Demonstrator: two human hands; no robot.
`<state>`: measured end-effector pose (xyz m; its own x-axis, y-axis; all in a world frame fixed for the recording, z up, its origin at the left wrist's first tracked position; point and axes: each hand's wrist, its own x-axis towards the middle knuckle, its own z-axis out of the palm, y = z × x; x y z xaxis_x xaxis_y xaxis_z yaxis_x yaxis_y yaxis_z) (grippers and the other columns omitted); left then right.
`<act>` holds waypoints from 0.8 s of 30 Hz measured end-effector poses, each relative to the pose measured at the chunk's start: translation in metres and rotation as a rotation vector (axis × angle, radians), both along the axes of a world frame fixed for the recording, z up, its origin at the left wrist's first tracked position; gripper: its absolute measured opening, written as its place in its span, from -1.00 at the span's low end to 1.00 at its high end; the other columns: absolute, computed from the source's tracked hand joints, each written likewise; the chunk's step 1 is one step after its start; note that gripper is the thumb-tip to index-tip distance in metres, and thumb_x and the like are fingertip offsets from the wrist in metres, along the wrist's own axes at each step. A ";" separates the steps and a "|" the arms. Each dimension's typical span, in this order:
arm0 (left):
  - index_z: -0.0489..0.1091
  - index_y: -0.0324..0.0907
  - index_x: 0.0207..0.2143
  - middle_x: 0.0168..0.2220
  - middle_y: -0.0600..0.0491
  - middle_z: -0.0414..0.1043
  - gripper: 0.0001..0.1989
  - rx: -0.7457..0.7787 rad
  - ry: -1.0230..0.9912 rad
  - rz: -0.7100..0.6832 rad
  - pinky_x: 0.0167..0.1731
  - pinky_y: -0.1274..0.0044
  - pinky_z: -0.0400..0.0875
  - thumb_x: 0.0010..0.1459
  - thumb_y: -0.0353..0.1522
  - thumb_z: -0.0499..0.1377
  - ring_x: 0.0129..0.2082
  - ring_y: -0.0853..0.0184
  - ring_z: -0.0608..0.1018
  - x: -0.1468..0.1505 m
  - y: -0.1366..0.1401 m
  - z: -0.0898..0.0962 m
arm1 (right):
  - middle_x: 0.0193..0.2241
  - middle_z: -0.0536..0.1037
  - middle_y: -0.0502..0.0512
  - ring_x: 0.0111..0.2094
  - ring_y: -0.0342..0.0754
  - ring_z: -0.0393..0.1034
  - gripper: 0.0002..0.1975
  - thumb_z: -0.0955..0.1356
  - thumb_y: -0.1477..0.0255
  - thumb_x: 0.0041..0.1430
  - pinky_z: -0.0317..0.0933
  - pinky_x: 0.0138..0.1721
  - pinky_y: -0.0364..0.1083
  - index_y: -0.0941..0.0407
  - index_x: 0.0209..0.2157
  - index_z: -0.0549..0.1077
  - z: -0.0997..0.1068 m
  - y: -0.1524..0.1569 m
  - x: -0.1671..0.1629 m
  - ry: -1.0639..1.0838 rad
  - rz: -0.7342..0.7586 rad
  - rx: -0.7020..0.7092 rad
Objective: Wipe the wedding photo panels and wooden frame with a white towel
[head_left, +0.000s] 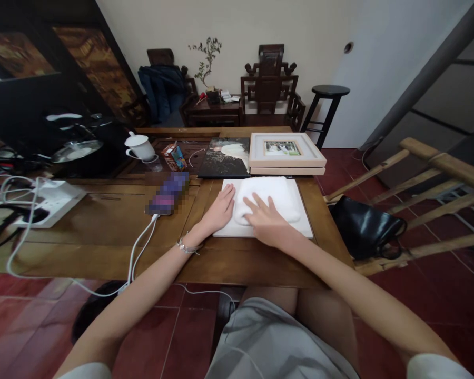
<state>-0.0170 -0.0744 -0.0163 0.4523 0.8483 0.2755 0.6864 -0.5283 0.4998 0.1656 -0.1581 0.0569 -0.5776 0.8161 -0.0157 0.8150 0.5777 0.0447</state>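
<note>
A folded white towel (pixel 278 192) lies on a flat white board (pixel 227 226) near the table's front edge. My right hand (pixel 264 218) rests on the towel's front left part, palm down with its fingers spread. Beside the towel's left edge, my left hand (pixel 221 208) lies flat on the board, fingers stretched out. Whether its fingertips touch the towel I cannot tell. Neither hand grips anything.
Behind the board lie a black panel with a white shape (pixel 225 156) and stacked pale picture frames (pixel 286 150). Leftward are a phone (pixel 168 193) on a white cable, a juice box (pixel 174 157), a lidded white cup (pixel 139 146) and a power strip (pixel 53 202).
</note>
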 end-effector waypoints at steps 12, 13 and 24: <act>0.11 -0.29 0.27 0.32 -0.20 0.05 -0.49 0.008 -0.038 -0.035 0.27 0.16 0.00 0.29 -0.36 -0.15 0.34 0.13 0.06 -0.003 0.001 -0.001 | 0.29 0.12 0.37 0.30 0.44 -0.11 -0.62 0.19 0.62 0.21 -0.05 0.12 0.49 0.19 -0.04 0.51 -0.007 0.009 -0.010 -0.059 0.035 0.090; 0.12 -0.28 0.26 0.32 -0.18 0.05 -0.49 0.009 -0.041 -0.033 0.27 0.16 0.00 0.30 -0.35 -0.16 0.34 0.13 0.06 -0.003 0.001 0.000 | 0.29 0.13 0.37 0.30 0.43 -0.10 -0.63 0.19 0.60 0.22 -0.06 0.13 0.49 0.18 -0.06 0.52 -0.008 0.000 -0.009 -0.042 0.055 0.098; 0.13 -0.37 0.25 0.31 -0.27 0.03 -0.49 0.007 -0.024 -0.032 0.27 0.14 -0.03 0.31 -0.35 -0.16 0.34 0.11 0.05 -0.003 0.000 -0.001 | 0.28 0.15 0.32 0.31 0.39 -0.12 -0.66 0.25 0.60 0.13 -0.06 0.17 0.44 0.16 -0.11 0.53 0.009 -0.065 0.003 0.076 0.167 -0.114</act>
